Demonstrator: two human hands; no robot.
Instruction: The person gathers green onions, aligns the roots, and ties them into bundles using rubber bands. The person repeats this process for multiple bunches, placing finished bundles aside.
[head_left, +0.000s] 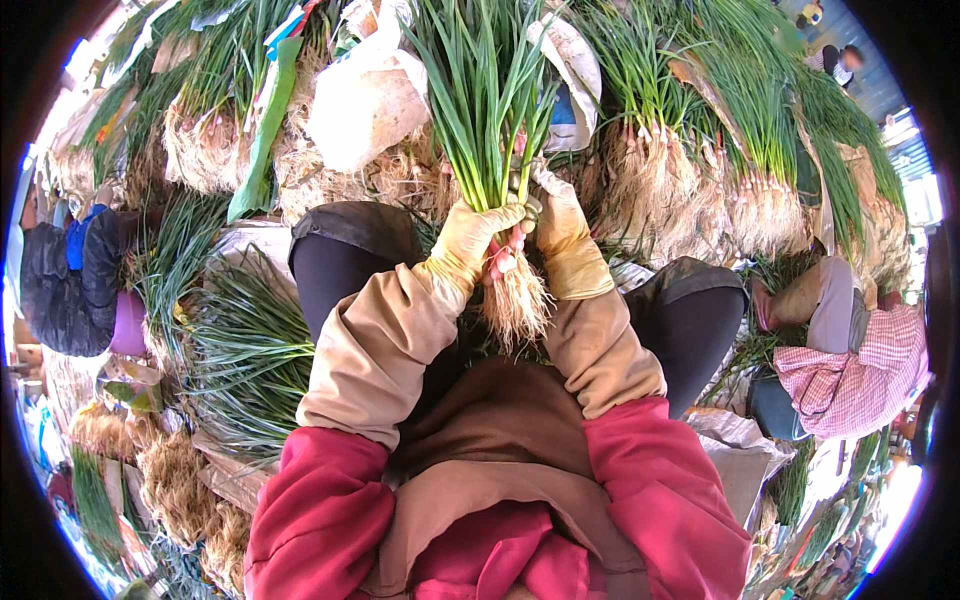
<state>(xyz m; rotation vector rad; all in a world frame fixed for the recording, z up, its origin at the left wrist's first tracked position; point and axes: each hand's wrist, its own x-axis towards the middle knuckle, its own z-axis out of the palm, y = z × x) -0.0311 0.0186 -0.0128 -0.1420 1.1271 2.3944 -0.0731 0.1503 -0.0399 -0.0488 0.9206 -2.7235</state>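
My left hand (480, 236), in a pale yellow rubber glove, is closed around the base of a bunch of green-leaved plants with pinkish bulbs (501, 262), probably young garlic. The leaves point away from me and the pale roots hang toward my lap. Against the right side of the bunch is my right hand (559, 210), gloved alike, its fingers bent at the stems near a greenish band or twisted stalk around them. Whether those fingers grip the band or the stems is hard to tell.
Piles of rooted plants (660, 172) lie ahead, with a white sack (367, 105) among them. Loose greens (247, 352) are beside my left knee. A person in a checked garment (855, 375) sits at right, another in dark clothing (71, 277) at left.
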